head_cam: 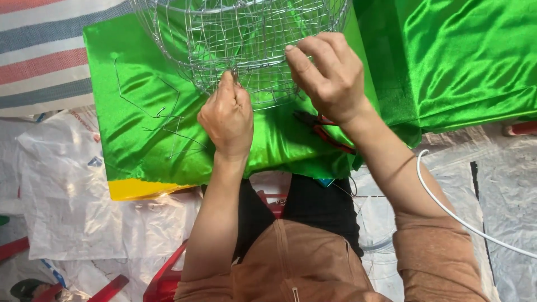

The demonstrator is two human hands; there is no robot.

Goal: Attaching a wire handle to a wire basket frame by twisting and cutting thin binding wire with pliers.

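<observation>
A rounded wire mesh frame (246, 39) stands on a low block draped in shiny green satin cloth (134, 112). My left hand (226, 117) pinches the mesh at its lower edge, fingers closed on a wire. My right hand (327, 70) grips the frame's right lower side, fingers curled over the wires. Red-handled pliers (324, 131) lie on the green cloth just below my right wrist, partly hidden by the arm. Several loose thin wire pieces (168, 120) lie on the cloth left of my left hand.
More green satin (470, 61) covers a surface at the right. White plastic sacking (72, 196) covers the floor. A striped fabric (39, 50) is at the upper left. A white cable (447, 207) curves by my right arm. Red plastic stool legs (162, 274) show below.
</observation>
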